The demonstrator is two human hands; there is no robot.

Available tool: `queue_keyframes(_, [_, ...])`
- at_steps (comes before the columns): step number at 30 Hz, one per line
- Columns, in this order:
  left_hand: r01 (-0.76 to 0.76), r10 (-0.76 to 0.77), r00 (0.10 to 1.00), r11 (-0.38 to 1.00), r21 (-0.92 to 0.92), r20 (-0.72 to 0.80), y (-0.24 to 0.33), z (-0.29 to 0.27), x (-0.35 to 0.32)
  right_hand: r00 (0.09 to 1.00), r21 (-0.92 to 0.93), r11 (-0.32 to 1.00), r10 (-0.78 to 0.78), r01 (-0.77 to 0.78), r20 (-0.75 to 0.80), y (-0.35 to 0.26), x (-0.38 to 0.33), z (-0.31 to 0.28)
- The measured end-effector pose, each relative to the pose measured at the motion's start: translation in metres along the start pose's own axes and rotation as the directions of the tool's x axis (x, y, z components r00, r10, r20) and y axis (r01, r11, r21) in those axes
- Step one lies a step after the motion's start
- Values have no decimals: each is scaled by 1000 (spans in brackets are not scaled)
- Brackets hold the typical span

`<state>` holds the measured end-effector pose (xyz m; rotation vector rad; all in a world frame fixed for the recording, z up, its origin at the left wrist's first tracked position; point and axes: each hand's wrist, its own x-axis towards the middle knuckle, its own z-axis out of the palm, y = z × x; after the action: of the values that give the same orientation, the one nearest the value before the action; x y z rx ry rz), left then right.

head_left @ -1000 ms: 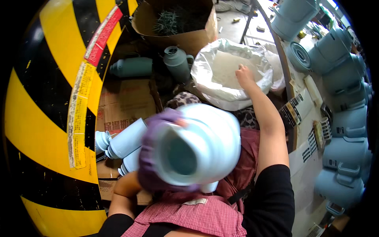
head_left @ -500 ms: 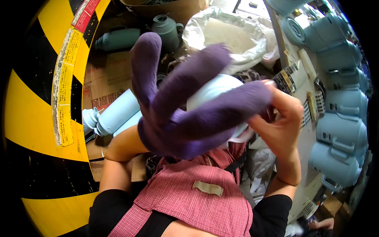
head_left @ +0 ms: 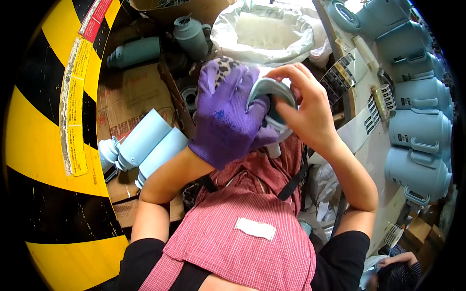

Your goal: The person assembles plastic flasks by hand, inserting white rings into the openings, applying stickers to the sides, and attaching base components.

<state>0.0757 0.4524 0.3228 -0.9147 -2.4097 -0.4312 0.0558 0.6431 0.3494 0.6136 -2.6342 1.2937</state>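
In front of my apron, a pale blue-grey thermos jug piece (head_left: 272, 87) is tilted so its round mouth faces up toward me. My left hand (head_left: 225, 114), in a purple knit glove, grips its left side with the thumb hooked over the rim into the mouth. My bare right hand (head_left: 310, 109) curls round the right side of the rim; some of its fingers reach into the opening and are blurred. A short pale blue projection (head_left: 274, 150) sticks out below the mouth. The lower part of the piece is hidden behind my hands.
At left, pale blue thermos bodies (head_left: 145, 138) lie on cardboard (head_left: 131, 97) beside a yellow-black striped panel (head_left: 39, 160). A white sack (head_left: 272, 31) stands ahead. Several pale blue jugs (head_left: 415, 169) line the right bench, near label sheets (head_left: 340, 80). Another person (head_left: 398, 266) sits at lower right.
My gloved left hand has come down from its raised, spread position and taken hold of the jug piece. My right hand has left the glove's fingertip and moved to the rim.
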Motion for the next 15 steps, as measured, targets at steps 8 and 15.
queue_keyframes(8, [-49,41,996,993,-106,-77,-10,9,-3,790,-66,932,-264,358,554,-4,15,-58])
queue_keyframes(15, [13,-21,999,979,-203,-34,-9,6,1,803,-243,908,-147,341,577,-11,24,-60])
